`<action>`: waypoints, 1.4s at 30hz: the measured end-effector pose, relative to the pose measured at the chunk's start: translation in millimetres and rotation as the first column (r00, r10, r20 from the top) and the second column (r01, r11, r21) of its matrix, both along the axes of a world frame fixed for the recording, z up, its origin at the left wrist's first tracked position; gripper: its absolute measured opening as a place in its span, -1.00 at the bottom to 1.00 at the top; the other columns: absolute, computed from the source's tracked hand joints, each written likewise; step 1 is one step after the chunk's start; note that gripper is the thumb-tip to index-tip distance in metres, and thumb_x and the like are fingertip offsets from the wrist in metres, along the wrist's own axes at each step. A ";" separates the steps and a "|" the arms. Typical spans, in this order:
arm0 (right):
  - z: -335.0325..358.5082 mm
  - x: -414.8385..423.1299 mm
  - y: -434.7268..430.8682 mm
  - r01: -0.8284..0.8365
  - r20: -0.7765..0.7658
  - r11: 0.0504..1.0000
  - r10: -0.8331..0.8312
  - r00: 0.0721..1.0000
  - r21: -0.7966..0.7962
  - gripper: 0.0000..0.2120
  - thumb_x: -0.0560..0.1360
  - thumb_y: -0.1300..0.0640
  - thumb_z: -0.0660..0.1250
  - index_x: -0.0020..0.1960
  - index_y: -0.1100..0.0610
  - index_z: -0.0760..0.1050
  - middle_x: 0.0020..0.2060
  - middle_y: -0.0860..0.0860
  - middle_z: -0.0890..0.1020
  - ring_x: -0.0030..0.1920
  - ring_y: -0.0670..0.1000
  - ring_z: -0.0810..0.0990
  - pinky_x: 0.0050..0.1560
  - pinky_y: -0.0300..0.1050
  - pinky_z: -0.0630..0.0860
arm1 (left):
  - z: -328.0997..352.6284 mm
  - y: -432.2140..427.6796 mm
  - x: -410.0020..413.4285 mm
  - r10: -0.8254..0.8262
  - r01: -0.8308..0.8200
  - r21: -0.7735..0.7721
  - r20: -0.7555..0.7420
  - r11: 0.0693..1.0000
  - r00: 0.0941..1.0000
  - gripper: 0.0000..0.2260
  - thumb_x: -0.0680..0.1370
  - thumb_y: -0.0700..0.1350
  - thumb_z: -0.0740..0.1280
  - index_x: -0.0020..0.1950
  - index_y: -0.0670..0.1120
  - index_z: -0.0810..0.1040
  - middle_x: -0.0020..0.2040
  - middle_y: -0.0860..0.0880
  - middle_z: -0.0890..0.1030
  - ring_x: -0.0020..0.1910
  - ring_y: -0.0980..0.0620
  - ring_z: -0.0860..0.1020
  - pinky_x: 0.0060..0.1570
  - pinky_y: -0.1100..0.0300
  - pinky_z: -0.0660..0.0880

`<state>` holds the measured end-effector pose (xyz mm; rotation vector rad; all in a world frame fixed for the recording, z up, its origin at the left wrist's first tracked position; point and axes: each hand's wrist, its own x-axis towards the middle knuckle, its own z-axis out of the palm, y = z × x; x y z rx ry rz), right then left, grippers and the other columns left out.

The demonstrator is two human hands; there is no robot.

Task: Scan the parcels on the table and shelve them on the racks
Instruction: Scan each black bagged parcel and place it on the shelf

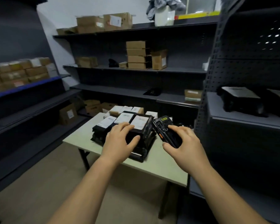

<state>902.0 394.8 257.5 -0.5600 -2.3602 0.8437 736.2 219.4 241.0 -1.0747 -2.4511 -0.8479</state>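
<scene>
Several black parcels with white labels (140,122) are stacked on a pale green table (160,165) in the middle of the view. My left hand (120,139) rests on the front of the nearest stack, fingers spread over the top parcel and thumb against its side. Just right of the stack, my right hand (183,143) holds a black handheld scanner (166,129) with an orange side button, its head pointing away from me. More white-labelled parcels (124,109) lie at the far end of the table.
Dark racks surround the table: a back rack (136,69) with brown cartons, a left rack (19,73) with rows of small boxes, and a right rack (242,117) holding black parcels. Cartons (68,113) sit on the lowest shelf by the floor.
</scene>
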 end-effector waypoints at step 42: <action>-138.7 -493.5 -19.8 0.324 0.374 0.939 -0.262 0.890 -0.113 -0.42 0.36 -0.18 0.41 0.36 -0.21 0.40 0.27 -0.14 0.41 0.21 -0.04 0.49 0.14 0.03 0.54 | -206.6 37.1 -516.5 0.142 0.087 -0.538 0.370 0.839 0.918 -0.30 0.38 0.33 0.37 0.45 0.12 0.28 0.52 -0.01 0.10 0.34 -0.19 0.27 0.26 -0.07 0.35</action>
